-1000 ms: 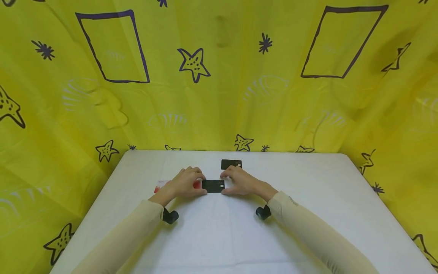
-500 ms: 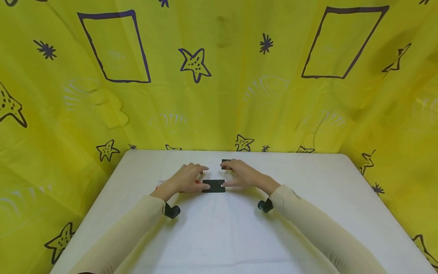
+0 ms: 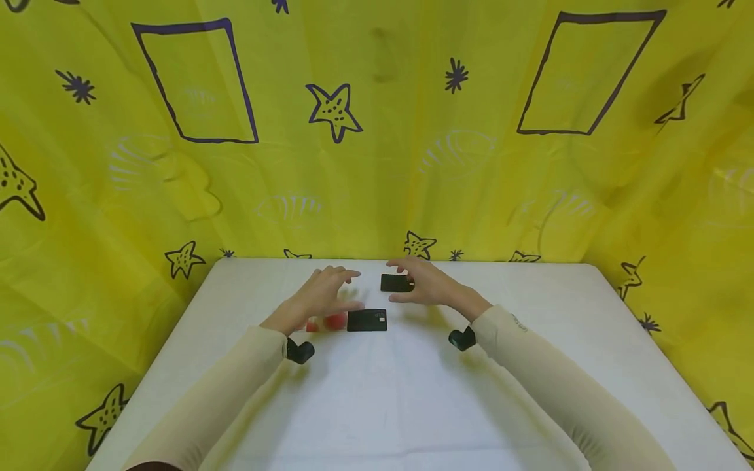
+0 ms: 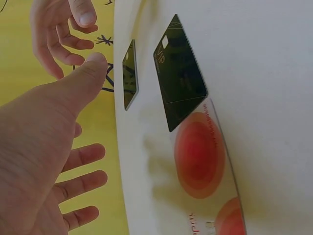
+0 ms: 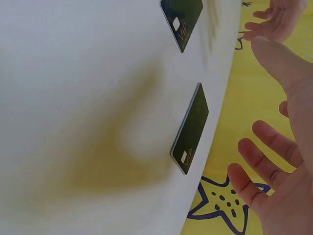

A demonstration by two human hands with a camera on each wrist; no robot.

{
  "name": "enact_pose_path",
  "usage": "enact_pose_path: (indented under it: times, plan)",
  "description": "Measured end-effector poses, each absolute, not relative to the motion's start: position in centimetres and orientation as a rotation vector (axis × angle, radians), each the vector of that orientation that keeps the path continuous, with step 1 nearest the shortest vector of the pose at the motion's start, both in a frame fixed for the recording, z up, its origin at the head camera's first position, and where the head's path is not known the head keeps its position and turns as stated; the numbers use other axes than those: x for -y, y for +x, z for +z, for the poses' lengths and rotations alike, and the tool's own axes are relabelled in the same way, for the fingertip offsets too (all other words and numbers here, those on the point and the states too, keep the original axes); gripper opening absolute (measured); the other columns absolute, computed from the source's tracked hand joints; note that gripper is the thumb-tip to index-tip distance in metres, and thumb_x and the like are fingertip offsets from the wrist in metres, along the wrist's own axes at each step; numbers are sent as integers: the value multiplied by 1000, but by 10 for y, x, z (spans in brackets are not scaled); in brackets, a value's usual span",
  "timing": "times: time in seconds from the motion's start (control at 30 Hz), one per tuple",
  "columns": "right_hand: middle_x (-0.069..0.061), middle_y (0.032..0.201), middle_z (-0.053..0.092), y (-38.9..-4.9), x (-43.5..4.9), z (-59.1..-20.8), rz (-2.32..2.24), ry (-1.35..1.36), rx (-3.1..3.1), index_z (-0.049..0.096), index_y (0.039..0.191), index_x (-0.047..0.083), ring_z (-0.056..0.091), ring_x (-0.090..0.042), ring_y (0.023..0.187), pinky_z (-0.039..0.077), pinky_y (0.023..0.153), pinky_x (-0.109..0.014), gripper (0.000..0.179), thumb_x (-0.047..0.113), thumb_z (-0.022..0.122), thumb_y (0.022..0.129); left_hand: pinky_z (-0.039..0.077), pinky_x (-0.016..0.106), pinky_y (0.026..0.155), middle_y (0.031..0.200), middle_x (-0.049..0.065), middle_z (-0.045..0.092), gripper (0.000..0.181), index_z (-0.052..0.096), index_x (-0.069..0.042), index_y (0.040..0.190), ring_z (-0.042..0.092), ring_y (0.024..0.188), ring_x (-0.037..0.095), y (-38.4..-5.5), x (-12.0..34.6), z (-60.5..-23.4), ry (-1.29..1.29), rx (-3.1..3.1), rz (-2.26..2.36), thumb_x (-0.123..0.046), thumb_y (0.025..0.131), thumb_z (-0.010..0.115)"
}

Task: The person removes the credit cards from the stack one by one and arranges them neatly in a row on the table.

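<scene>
A black VIP card (image 3: 366, 320) with a pale chip square lies flat at mid-table. Its left edge meets a white card with red circles (image 3: 327, 322), partly covered by my left hand in the head view; the left wrist view shows the red-circled card (image 4: 199, 154) more fully. Farther back lies a second black card (image 3: 396, 283), seen also in the right wrist view as a VIP card (image 5: 190, 129). My left hand (image 3: 318, 292) hovers above the red-circled card, fingers spread and holding nothing. Above the right end of the back card, my right hand (image 3: 429, 282) is raised with loose fingers, also holding nothing.
A white cloth covers the table (image 3: 377, 399). Behind and beside it hangs a yellow curtain (image 3: 377, 170) with drawn stars and frames. Each wrist wears a dark camera mount, such as the left wrist mount (image 3: 300, 352).
Both hands have come off the front black card and moved up and back. The right hand is now over the back black card. The front black card stays in place.
</scene>
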State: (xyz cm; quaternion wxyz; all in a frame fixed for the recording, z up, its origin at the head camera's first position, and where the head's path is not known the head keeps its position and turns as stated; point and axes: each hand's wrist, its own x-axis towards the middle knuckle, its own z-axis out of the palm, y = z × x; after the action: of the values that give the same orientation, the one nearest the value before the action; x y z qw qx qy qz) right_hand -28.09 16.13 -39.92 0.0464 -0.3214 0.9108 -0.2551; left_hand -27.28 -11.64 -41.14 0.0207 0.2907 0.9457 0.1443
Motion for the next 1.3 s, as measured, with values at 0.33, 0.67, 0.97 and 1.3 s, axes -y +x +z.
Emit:
enact_pose_path:
  times: [0.33,0.67,0.97,1.3]
  plan:
    - [-20,141,57,-284,-165,-398,-793,-952,-2798,49,149,6,55,-39,126,47,103,-52,76,34,84,87,33,58,114,133,12,64,78,53,-10,149,52,129,34,-275,112,-401,869,-2928,478,-54,89,75]
    - [-18,140,58,-284,-165,-400,-789,-932,-2804,50,149,8,54,-37,126,47,103,-50,75,34,83,87,36,57,110,132,13,65,78,54,-9,148,53,126,34,-278,112,-403,907,-2932,477,-54,88,76]
    - [-19,138,58,-282,-166,-398,-792,-917,-2805,51,149,9,54,-32,124,47,103,-51,74,34,83,88,34,56,113,134,12,64,79,53,-11,150,52,130,33,-280,110,-403,871,-2918,474,-55,88,76]
    - [-19,137,59,-283,-167,-400,-763,-915,-2810,51,148,10,54,-34,124,48,102,-51,74,38,83,88,34,55,112,132,10,65,78,54,-11,149,53,128,33,-278,107,-404,879,-2922,462,-54,88,76]
